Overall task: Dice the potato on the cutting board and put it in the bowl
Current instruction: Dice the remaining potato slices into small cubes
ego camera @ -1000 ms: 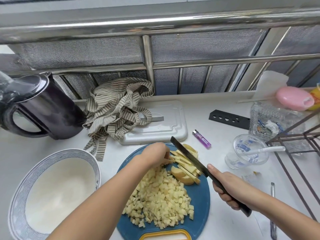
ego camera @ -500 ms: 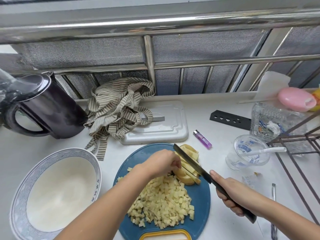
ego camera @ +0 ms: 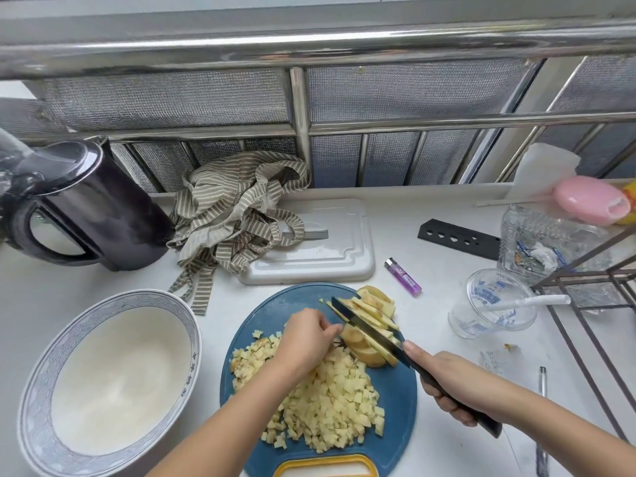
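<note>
Two hands, one knife, one board. Item: left hand (ego camera: 309,342), fingers curled, tips pinning the uncut potato (ego camera: 373,306) at the board's far right side, just beside the blade. Item: right hand (ego camera: 457,383), wrapped round the handle of the knife (ego camera: 371,330), forefinger laid out toward the spine; the blade is set slantwise across the stacked strips, its edge down among them. Item: board (ego camera: 275,304), blue and round, bearing a broad heap of dice (ego camera: 330,407) on its near half, partly under the left forearm. Item: bowl (ego camera: 38,383), just left of the board, no potato in it yet. Judged state: dicing well advanced, one part of the potato left as strips, transfer not begun. Hazards, as judged: the left fingertips lie very near the blade, so a stroke that wanders leftward, or a tip that uncurls, could meet the edge. The strips are stacked, so they may slide apart under pressure and give uneven dice. The far pieces reach the board's rim and could be pushed off onto the counter. The heap is loose and nears the near rim, so the forearm, or a hasty tilt toward the bowl, could scatter dice. Bystanders: kettle (ego camera: 93,201), lighter (ego camera: 403,277), cup (ego camera: 495,304), all apart from the board.
</note>
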